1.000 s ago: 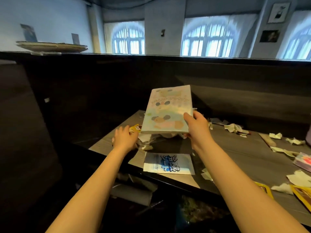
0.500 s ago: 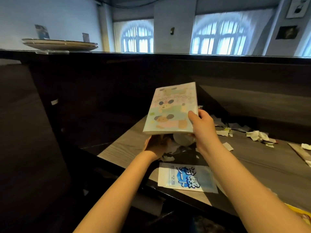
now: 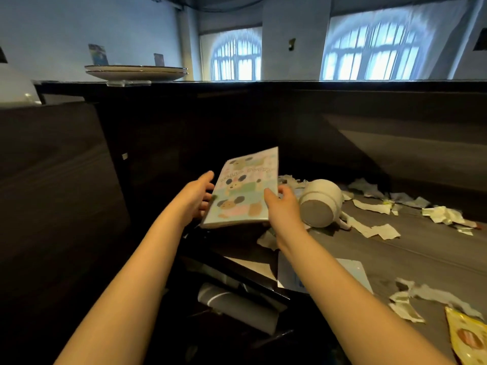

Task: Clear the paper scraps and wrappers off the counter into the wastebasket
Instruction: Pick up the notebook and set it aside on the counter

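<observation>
A pastel booklet (image 3: 245, 188) with cartoon animals hangs tilted over the left end of the grey counter (image 3: 395, 254). My right hand (image 3: 283, 204) grips its right edge. My left hand (image 3: 196, 198) is at its left edge, fingers spread and touching it from below. Torn paper scraps (image 3: 374, 227) lie across the counter, with more at the far right (image 3: 442, 214) and near the front (image 3: 405, 304). A yellow wrapper (image 3: 469, 341) sits at the bottom right. My right forearm partly covers a blue-white packet (image 3: 350, 272). I cannot make out a wastebasket.
A white cup (image 3: 320, 204) lies on its side just right of my right hand. Dark panels wall the counter behind and to the left. Plates (image 3: 134, 71) are stacked on the upper ledge. A grey rolled thing (image 3: 237, 306) lies in the dark space below the counter's edge.
The booklet has dropped lower and moved left, tilting. My left hand came out from under it to its left edge. The cup on its side has come into view.
</observation>
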Demonstrator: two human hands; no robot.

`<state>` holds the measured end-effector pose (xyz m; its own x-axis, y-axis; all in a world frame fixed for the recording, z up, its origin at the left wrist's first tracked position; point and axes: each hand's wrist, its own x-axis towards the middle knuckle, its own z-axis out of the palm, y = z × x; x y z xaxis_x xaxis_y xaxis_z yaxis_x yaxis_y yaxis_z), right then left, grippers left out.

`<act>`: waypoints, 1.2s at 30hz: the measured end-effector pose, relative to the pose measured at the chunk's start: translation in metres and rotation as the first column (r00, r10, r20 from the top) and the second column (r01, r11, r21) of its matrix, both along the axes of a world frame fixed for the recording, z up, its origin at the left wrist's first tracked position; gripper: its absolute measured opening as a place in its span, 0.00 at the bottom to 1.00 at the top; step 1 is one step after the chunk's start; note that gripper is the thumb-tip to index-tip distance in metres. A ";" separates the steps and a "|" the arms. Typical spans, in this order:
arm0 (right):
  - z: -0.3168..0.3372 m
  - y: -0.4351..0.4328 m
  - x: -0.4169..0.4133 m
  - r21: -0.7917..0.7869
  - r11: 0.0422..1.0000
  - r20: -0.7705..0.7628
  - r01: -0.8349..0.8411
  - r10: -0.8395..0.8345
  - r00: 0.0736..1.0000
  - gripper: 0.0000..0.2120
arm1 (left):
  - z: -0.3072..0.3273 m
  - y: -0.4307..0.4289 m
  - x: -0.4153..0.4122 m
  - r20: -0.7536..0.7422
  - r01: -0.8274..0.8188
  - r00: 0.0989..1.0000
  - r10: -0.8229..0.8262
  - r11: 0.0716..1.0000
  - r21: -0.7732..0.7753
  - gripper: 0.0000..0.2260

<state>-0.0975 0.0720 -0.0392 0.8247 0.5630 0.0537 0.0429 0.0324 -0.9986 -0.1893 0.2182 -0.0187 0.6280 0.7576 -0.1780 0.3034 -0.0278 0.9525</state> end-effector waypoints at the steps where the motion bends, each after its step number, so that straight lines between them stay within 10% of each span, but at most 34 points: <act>1: -0.005 0.004 -0.005 -0.023 1.000 0.017 -0.006 0.006 1.000 0.13 | -0.002 0.003 0.001 -0.110 0.023 0.994 -0.012 0.995 0.101 0.23; 9: -0.031 0.016 -0.016 -0.395 0.909 0.050 -0.134 0.167 0.985 0.18 | -0.037 -0.015 0.002 -0.553 0.212 0.830 0.079 0.871 0.443 0.33; 18: -0.028 0.000 -0.009 -0.700 0.714 0.329 0.017 0.301 0.895 0.19 | -0.059 -0.042 -0.007 -0.545 0.247 0.789 0.285 0.665 0.705 0.25; 24: -0.010 -0.025 0.019 -0.521 0.807 0.729 0.279 0.251 0.636 0.13 | -0.069 -0.042 0.010 -0.443 0.261 0.879 0.174 0.604 0.753 0.24; 36: -0.045 -0.010 0.055 -0.804 0.504 0.594 0.315 0.692 0.410 0.18 | -0.072 -0.020 0.020 -0.534 0.353 0.829 0.165 0.587 0.728 0.25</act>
